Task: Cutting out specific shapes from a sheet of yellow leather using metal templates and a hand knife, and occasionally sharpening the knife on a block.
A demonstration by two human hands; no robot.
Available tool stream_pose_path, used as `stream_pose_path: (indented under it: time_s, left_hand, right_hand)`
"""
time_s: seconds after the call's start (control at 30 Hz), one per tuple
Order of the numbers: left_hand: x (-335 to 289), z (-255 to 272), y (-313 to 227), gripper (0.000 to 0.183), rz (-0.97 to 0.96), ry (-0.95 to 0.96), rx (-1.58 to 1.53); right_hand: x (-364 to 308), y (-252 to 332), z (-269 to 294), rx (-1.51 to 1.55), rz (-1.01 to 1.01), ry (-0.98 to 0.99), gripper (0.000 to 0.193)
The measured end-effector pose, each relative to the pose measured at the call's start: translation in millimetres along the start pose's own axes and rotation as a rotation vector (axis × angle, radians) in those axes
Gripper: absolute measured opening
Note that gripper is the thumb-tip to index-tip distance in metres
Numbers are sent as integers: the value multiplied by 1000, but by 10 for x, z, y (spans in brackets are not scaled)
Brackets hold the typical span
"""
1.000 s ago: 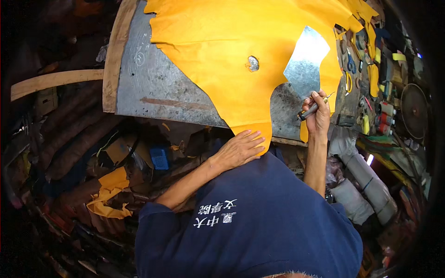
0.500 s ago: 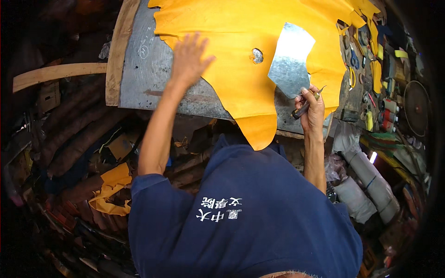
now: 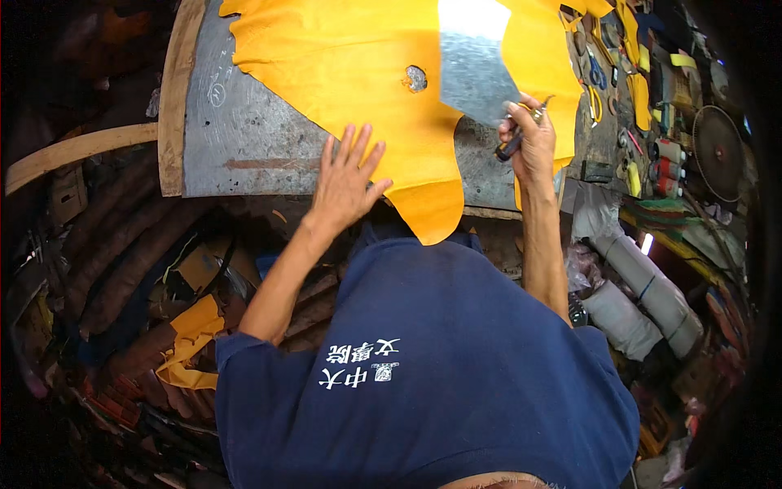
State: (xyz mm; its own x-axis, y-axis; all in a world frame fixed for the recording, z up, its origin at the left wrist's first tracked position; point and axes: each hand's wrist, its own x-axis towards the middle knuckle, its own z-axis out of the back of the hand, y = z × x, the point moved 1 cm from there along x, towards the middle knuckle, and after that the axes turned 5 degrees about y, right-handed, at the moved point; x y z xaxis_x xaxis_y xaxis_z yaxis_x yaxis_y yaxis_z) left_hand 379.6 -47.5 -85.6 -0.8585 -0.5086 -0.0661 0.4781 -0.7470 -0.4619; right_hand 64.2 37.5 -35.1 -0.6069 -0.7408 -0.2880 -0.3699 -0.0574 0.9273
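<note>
- Well, one workbench with a grey top (image 3: 261, 147) was the biggest thing.
- One yellow leather hide (image 3: 342, 73) lay across it, its narrow tail hanging over the near edge.
- One metal template (image 3: 481, 65) had just gone up the hide, away from the person. It was over the leather, right of one small hole (image 3: 416, 78), so it covered a new patch. I could not tell if all of it lay flat.
- One yellow scrap (image 3: 197, 316) was low on the left.
- Two hands were out. The left hand (image 3: 349, 183) had just come back toward the person, to the hide's lower left edge. Its fingers were spread wide and held nothing; I could not tell if it pressed down.
- The right hand (image 3: 533, 143) was curled tight around one hook-tipped awl (image 3: 509, 148), and its fingertips touched the template's lower corner.
</note>
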Motion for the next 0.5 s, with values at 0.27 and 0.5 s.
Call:
stream_pose_path:
  time_s: [0.27, 0.5]
  left_hand:
    - [-280, -10, -206, 44, 75, -95, -92]
    - [-144, 201, 169, 28, 62, -242, -160]
  right_hand:
    - [-210, -483, -723, -228, -317, 179, 21]
    - [-442, -675, -920, -310, -475, 201, 13]
